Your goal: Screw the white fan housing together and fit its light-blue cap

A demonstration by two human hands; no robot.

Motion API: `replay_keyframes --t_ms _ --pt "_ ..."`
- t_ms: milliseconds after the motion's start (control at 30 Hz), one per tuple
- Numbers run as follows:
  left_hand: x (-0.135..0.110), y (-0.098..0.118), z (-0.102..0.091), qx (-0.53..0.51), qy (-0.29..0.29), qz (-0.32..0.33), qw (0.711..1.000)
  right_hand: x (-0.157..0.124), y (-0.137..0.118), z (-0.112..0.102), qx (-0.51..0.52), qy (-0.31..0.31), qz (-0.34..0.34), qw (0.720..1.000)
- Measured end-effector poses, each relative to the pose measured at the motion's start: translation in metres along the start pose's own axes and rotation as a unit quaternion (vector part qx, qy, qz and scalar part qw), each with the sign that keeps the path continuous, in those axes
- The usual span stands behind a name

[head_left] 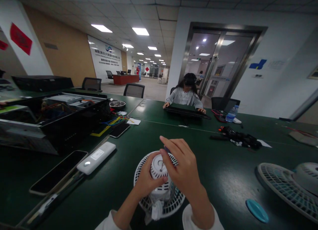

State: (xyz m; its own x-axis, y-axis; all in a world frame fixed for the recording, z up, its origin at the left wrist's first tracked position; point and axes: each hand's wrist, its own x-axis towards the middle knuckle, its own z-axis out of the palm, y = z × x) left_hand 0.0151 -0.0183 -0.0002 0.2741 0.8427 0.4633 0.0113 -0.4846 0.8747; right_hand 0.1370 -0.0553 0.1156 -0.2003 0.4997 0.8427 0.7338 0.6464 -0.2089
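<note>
A white fan [169, 208] lies grille-down on the green table in front of me, its rounded motor housing [162, 187] facing up. My left hand [146, 177] is wrapped round the housing, with the thumb and fingers on opposite sides. Above it, my right hand [182, 162] pinches a screwdriver [162, 165]. Its thin shaft points down to a small hole in the housing's top, and most of its dark handle is hidden by my fingers. Whether the tip sits on a screw I cannot tell.
At left are an open computer case [74, 120], a black phone [58, 172] and a white power bank [96, 157]. A second fan [285, 183] and a teal disc [257, 210] lie at right. Across the table, a person [185, 94] holds a dark flat panel [186, 112].
</note>
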Motion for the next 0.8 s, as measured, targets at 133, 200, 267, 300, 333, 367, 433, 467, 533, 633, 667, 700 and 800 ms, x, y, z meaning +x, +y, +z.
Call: replay_keyframes --t_ms 133,200,267,300,333,367,433,467,533,633,667,700,800 --pt "0.0001 0.0012 -0.0005 -0.002 0.002 0.003 1.000 -0.0008 0.0008 -0.0015 0.031 -0.016 -0.018 0.999" --pt "-0.0003 -0.0009 -0.0002 -0.003 0.008 0.003 1.000 -0.0011 0.0006 0.0001 0.003 -0.012 -0.014 1.000" --pt "-0.0008 -0.0032 0.0003 -0.002 0.010 0.001 1.000 -0.0009 -0.0003 0.0012 -0.027 -0.012 -0.002 1.000" --pt "-0.0009 -0.0038 0.0005 -0.002 0.010 0.000 1.000 -0.0006 -0.0009 0.0010 -0.035 -0.014 0.004 0.999" --pt "-0.0009 -0.0038 0.0006 -0.002 0.010 0.001 1.000 -0.0004 -0.0015 0.0003 -0.035 -0.016 0.008 0.999" --pt "-0.0008 -0.0033 0.0007 -0.003 0.009 0.005 1.000 -0.0004 -0.0020 -0.0010 -0.029 -0.021 0.010 0.999" --pt "-0.0004 -0.0012 0.0005 -0.009 0.006 0.010 1.000 -0.0006 -0.0027 -0.0037 0.000 -0.036 0.005 0.999" --pt "-0.0001 -0.0001 0.0004 -0.013 0.005 0.011 1.000 -0.0010 -0.0028 -0.0045 0.020 -0.044 -0.001 0.999" --pt "0.0002 0.0011 0.0002 -0.013 0.005 0.008 1.000 -0.0017 -0.0029 -0.0040 0.050 -0.052 -0.011 0.997" --pt "-0.0003 -0.0007 0.0004 0.002 0.010 0.002 1.000 -0.0024 -0.0035 0.0011 0.032 -0.026 -0.013 0.999" --pt "-0.0006 -0.0017 0.0005 0.008 0.010 -0.001 1.000 -0.0024 -0.0037 0.0028 0.016 -0.014 -0.008 1.000" --pt "-0.0010 -0.0026 0.0005 0.012 0.010 -0.004 1.000 -0.0022 -0.0039 0.0040 0.003 -0.004 -0.002 1.000" --pt "-0.0014 -0.0028 0.0004 0.015 0.010 -0.005 1.000 -0.0016 -0.0035 0.0032 0.013 -0.005 0.019 1.000"
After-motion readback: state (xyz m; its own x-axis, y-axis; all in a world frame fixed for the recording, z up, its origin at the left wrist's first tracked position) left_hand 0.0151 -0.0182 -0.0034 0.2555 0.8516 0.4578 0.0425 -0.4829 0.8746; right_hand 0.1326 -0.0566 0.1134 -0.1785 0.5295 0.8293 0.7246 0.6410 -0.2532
